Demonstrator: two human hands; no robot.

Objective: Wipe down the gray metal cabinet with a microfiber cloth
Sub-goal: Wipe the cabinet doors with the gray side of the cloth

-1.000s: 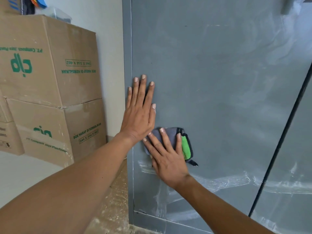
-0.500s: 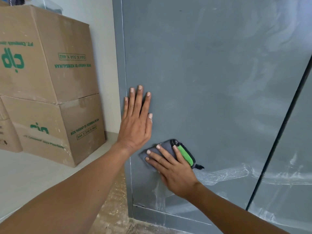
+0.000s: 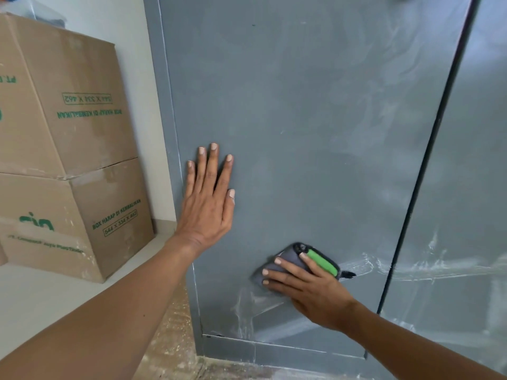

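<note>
Looks like a storeroom or stock area. Landmark: gray metal cabinet [image 3: 315, 133], a plain two-door unit with a dark seam between the doors, dusty white smears low on the panels. Left of the cabinet, two stacked cardboard boxes [image 3: 68, 160] with green printed lettering stand against a bare white wall [image 3: 131, 23]. Below the cabinet, a rough, speckled floor [image 3: 170, 338].
</note>
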